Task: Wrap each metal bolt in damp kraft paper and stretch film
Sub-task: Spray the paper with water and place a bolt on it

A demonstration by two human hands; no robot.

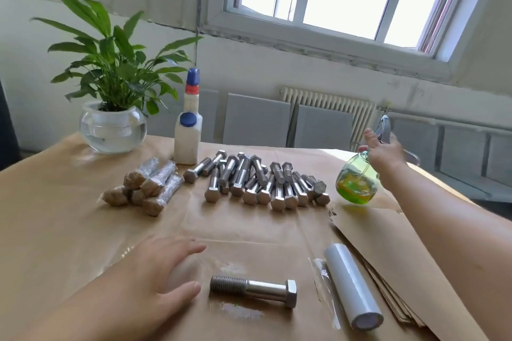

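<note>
Nearest, the left hand [155, 271] rests with spread fingers on the kraft paper [83, 216], probably to keep it flat beside the single bolt [253, 289], while the right hand [383, 153] grips the spray bottle [357, 183], seemingly for wetting the paper.

Roughly twenty-five bare bolts [257, 183]; perhaps seven wrapped bolts [144, 187].

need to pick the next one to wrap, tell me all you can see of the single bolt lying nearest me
The single bolt is bare silver metal with a hex head at its right end, a smooth shank and a darker threaded left end. It lies flat and crosswise on the kraft paper, unwrapped, between the left hand and the stretch film roll, touching neither.
</note>
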